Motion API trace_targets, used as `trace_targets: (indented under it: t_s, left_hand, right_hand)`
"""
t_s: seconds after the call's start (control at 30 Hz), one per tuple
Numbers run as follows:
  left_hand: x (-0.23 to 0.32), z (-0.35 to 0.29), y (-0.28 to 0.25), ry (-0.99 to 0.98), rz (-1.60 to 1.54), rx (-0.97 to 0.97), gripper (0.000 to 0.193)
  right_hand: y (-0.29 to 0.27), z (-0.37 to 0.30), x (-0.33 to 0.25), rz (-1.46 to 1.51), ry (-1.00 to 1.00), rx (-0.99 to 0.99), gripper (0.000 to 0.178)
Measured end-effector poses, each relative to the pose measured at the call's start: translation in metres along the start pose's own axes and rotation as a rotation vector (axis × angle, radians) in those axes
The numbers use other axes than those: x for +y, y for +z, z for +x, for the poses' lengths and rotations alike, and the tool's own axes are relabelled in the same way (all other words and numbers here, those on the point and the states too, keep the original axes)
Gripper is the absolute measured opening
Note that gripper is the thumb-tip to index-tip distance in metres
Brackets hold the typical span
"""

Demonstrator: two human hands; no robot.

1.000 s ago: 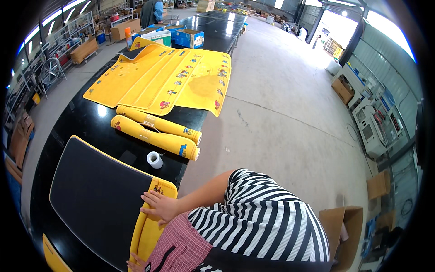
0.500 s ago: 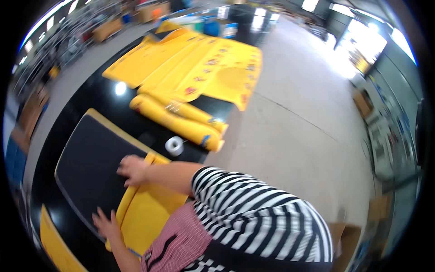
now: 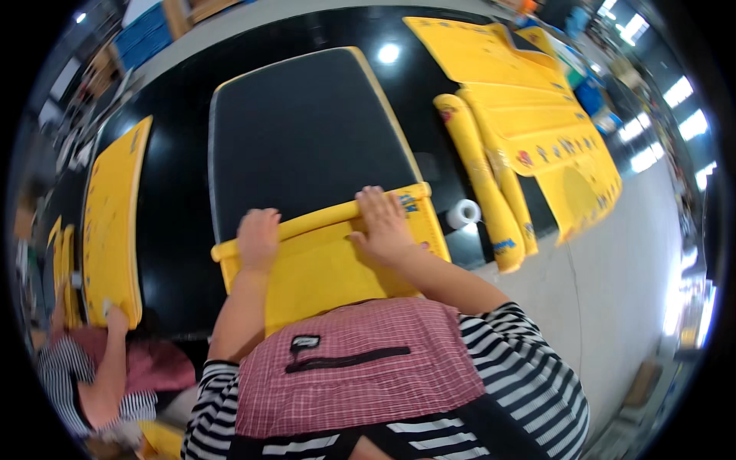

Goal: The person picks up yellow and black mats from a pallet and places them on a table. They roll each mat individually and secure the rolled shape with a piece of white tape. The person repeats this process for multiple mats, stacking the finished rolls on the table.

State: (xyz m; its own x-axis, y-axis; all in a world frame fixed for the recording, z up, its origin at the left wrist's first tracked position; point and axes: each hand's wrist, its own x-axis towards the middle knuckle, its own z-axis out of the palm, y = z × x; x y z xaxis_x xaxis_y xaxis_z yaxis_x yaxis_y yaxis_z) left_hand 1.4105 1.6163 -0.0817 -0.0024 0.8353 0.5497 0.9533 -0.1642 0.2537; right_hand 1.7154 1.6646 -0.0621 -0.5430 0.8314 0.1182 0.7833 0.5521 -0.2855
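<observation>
A large mat with a black underside and a yellow face lies before me on the table. Its near part is turned over into a thin yellow roll running crosswise. My left hand is closed over the roll near its left end, fingertips curled down at its far side. Flat across the roll toward its right end rests my right hand, thumb held apart from the fingers. Parts of the roll are hidden under both hands. Right of the mat stands a roll of clear tape.
Two rolled yellow mats lie to the right, with spread yellow printed mats beyond. Another yellow mat lies left on the glossy black table. A co-worker's arm reaches to that mat at lower left.
My view has swung round, so the mat now faces me squarely. Both hands, earlier spread on and beside the mat's turned edge, now lie over the roll.
</observation>
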Motion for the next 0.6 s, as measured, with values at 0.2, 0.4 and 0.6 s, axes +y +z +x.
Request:
trace_targets:
  t_s: [0.2,0.4,0.6]
  left_hand:
    - [0.048,-0.022,-0.023,-0.141,0.153,-0.320,0.058]
    - [-0.001,0.066,0.005,-0.272,0.202,-0.529,0.075]
    - [-0.038,0.131,0.029,-0.297,0.169,-0.600,0.078]
  right_hand:
    - [0.005,0.037,0.007,-0.122,0.056,-0.097,0.079]
    - [0.012,0.144,0.035,-0.050,-0.061,0.116,0.060]
    - [0.011,0.171,0.037,-0.082,0.036,-0.153,0.046]
